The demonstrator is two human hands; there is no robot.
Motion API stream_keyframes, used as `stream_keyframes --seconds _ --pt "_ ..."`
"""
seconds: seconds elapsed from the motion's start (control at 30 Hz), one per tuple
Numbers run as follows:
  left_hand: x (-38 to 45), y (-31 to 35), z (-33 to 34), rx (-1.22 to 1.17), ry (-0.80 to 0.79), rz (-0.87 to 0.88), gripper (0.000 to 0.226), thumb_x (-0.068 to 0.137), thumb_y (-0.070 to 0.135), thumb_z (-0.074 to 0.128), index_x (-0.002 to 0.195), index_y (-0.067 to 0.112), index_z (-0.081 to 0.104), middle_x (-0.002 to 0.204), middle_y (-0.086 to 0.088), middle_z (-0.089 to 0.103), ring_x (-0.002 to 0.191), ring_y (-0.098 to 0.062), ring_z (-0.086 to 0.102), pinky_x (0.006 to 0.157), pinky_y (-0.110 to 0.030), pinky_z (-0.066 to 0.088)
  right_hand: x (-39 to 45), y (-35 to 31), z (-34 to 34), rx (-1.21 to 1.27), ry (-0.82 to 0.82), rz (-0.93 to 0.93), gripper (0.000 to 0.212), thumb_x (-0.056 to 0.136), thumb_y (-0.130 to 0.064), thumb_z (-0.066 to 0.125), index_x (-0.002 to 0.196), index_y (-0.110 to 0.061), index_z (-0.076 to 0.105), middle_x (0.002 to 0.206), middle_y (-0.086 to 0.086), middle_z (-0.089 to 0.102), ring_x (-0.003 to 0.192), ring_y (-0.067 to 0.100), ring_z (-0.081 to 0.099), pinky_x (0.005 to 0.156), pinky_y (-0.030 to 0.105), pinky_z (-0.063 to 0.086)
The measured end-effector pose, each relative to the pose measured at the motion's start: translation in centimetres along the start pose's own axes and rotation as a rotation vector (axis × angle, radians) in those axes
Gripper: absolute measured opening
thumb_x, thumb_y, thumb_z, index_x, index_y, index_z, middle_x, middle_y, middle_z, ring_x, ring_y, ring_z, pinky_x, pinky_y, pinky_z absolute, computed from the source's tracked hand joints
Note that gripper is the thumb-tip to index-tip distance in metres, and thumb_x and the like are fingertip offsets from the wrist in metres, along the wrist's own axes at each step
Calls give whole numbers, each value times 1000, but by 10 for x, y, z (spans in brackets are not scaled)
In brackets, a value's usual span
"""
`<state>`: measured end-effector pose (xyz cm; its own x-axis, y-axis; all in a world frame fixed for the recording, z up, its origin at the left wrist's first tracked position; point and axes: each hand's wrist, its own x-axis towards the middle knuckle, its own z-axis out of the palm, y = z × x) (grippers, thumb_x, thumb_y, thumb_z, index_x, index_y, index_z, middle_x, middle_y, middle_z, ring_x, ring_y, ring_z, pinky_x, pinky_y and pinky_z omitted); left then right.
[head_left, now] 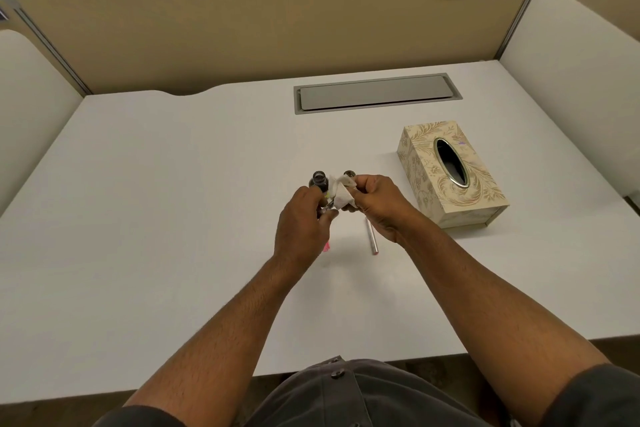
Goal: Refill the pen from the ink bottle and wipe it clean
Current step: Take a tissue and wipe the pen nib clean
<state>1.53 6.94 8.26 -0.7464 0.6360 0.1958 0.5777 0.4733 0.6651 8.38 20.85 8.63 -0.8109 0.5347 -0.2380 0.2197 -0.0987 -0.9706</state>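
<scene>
Head view | left hand (pixel 304 215) grips pen (pixel 326 205) | right hand (pixel 375 203) pinches tissue (pixel 341 193) round its tip | both just in front of open ink bottle (pixel 319 180)

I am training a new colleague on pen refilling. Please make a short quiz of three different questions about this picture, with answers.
1. True or false: the ink bottle has its cap on.
2. What does the right hand hold? A) a tissue B) the tissue box C) nothing
3. Fill in: the silver pen part lies on the ___.

Key:
1. False; the mouth is open.
2. A; the fingers pinch the white tissue against the pen piece held by the left hand. The tissue box stands apart, to the right.
3. Desk.
</scene>
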Motion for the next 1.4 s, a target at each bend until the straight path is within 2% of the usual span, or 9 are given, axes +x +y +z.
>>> stream_keyframes --seconds 0.13,0.2,0.33,0.57,0.7,0.83,1.1,1.27,1.4 --pt "6 5 -12 -102 -344 -123 14 96 28 53 96 15 60 84 4 65 77 -15 60 66 -24 45 -2 -4 -3 -38 -18 -27 20 95 -16 61 95 0 72 82 11 68 59 7 56 58 18 47" --pt "6 6 -16 -136 -427 -137 21 99 25 47 96 12 63 88 0 71 81 -19 66 70 -26 49 -3 -6 -2 -50 -45 -21 17 95 -15 60 94 -2 72 82 10 67 61 8 55 60 19 46" --pt "7 4 -19 -185 -395 -169 20 98 21 50 91 14 68 84 -2 74 77 -16 69 70 -26 52 -6 -6 -1 -46 -84 14 18 95 -15 60 101 0 69 89 11 66 70 11 57 64 19 48" --pt "1 4 -11 -123 -316 -192 22 97 23 53 89 12 71 78 0 73 72 -14 69 64 -18 50 -6 -9 -1 -213 -4 11 17 93 -20 64 90 -5 70 77 8 68 62 12 59 60 22 47" --pt "4 1 -8 -67 -250 -167 21 95 22 55 88 11 71 79 -1 73 73 -14 69 72 -29 54 -2 -8 3 -155 33 63 17 93 -14 63 93 1 70 77 8 67 66 15 61 57 22 47" --pt "5 -1 -7 -19 -212 -138 20 95 22 56 88 11 71 80 -2 73 73 -14 67 69 -26 51 -1 -8 6 -126 58 83 9 90 -9 64 90 -2 69 73 6 66 64 13 61 56 22 48" --pt "6 1 -11 -11 -210 -135 19 95 20 55 89 10 70 79 -2 72 69 -11 64 66 -24 49 -2 -5 2 2 47 91 17 94 -20 63 93 -5 70 79 7 66 65 11 59 58 24 48" --pt "5 -7 -12 -91 -227 -223 23 95 19 54 87 5 71 79 -1 73 69 -8 67 68 -23 52 6 -6 -18 160 157 148 15 96 -19 59 85 -13 67 77 4 65 68 12 59 58 25 45" --pt "3 -6 -12 -186 -229 -256 22 95 20 54 88 8 70 81 -1 74 71 -9 69 69 -21 53 8 -2 -28 114 246 124 13 95 -21 61 95 -9 67 84 6 68 72 13 63 63 26 50"
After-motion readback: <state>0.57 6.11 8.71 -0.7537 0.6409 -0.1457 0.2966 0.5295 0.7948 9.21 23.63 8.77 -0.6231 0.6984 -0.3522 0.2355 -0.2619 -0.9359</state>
